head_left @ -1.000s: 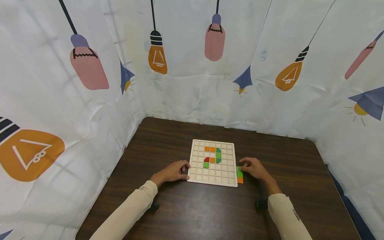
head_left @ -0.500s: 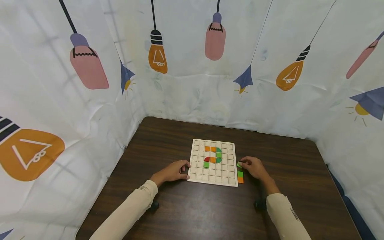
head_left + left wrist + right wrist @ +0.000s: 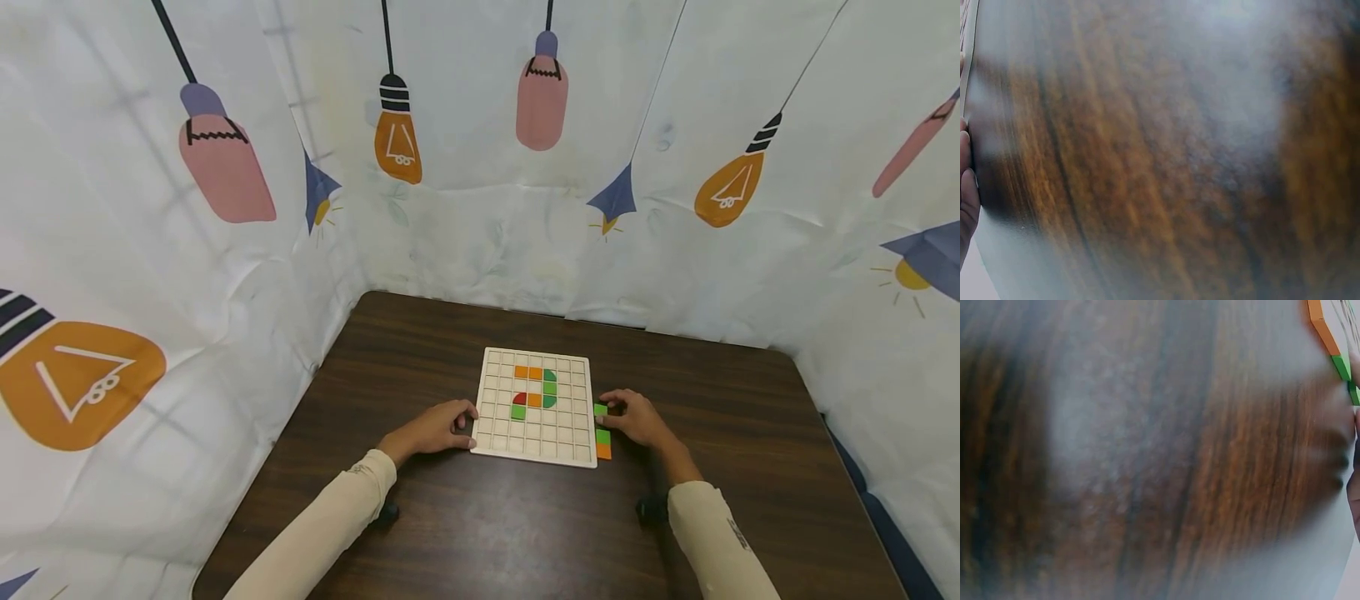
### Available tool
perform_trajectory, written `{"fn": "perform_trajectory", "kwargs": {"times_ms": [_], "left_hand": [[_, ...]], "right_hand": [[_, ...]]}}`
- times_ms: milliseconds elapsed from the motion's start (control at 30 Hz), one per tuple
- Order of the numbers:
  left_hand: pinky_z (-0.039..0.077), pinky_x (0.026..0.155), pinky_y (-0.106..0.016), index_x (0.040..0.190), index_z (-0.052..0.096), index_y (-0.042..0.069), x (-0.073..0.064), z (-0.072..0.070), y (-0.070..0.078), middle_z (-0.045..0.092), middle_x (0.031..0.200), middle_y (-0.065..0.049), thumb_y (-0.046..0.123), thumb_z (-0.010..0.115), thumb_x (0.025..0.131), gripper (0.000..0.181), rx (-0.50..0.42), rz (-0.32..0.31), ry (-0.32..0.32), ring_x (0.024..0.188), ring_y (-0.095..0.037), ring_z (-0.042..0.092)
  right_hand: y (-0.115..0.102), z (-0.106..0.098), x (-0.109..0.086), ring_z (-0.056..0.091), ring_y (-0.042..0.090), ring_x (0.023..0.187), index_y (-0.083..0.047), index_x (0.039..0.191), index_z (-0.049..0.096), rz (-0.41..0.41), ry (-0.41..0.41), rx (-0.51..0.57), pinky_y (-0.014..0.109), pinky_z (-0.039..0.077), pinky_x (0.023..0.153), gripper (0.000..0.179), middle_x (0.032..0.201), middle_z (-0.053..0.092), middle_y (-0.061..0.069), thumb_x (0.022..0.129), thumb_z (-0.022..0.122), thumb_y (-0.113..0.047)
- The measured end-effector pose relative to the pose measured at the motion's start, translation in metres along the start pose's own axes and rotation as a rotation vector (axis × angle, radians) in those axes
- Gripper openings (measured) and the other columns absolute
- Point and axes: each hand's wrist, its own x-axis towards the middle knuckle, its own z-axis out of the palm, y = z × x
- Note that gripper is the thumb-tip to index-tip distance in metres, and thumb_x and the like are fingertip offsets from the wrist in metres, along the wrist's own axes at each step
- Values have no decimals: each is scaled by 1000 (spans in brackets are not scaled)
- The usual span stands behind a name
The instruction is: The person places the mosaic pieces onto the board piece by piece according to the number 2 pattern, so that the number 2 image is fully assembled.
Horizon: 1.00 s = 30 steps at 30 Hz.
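Note:
A pale square grid board [image 3: 497,433] lies on the dark table, with orange, green and red tiles forming a pattern in its upper middle. My left hand [image 3: 435,427] holds the board's left edge, thumb near the front corner and fingers further up. Just off the right edge, my right hand [image 3: 636,417] pinches a green square tile [image 3: 601,409] between thumb and fingers. Nearer me lie another green tile [image 3: 603,437] and an orange tile [image 3: 603,451], touching each other. Only parts of the fingers [image 3: 967,194] show in the left wrist view.
The brown wood-grain table [image 3: 510,533] extends around the board. A white cloth [image 3: 465,242] printed with lamps hangs behind and at both sides. In the right wrist view, an orange tile [image 3: 1322,328] and green tiles show at the upper right edge.
The right hand has drawn one green tile away from the other loose tiles, up along the board's right edge; it was tilted and now looks flatter. The left hand stays put.

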Motion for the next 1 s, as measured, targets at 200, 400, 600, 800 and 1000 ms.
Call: {"fn": "perform_trajectory", "kwargs": {"times_ms": [200, 400, 600, 800, 1000], "left_hand": [[42, 75, -31, 123, 58, 15, 1, 0, 1, 54, 98, -1, 30, 76, 90, 41, -9, 10, 6, 81, -12, 50], [42, 76, -32, 124, 58, 14, 1, -2, 2, 54, 98, -2, 30, 77, 90, 42, -22, 9, 8, 81, -13, 50], [42, 76, -32, 124, 58, 15, 1, 0, 0, 54, 98, -1, 32, 77, 90, 42, -13, 12, 6, 81, -13, 50], [42, 75, -32, 123, 58, 14, 1, 0, 0, 54, 98, -1, 32, 77, 90, 42, -12, 13, 7, 81, -14, 51], [42, 75, -32, 123, 58, 15, 0, -1, 1, 54, 97, 0, 31, 77, 90, 42, -4, 3, 9, 81, -13, 51]], "right_hand": [[-2, 1, 3, 52, 20, 80, -4, 118, 70, -29, 13, -15, 32, 42, 70, 34, 107, 63, 14, 88, 78, -16], [0, 4, 6, 51, 19, 81, -3, 113, 69, -34, 1, -57, 33, 43, 72, 27, 106, 61, 14, 90, 76, -14], [-2, 5, 4, 58, 27, 98, -4, 112, 66, -34, -17, -94, 48, 47, 87, 25, 108, 60, 14, 92, 74, -18], [-4, 5, 2, 60, 28, 101, -5, 111, 65, 1, -15, -115, 50, 48, 90, 29, 109, 61, 12, 92, 75, -25], [-7, 1, 2, 59, 26, 96, -5, 109, 65, 28, -10, -108, 48, 48, 86, 30, 105, 63, 10, 90, 76, -25]]}}
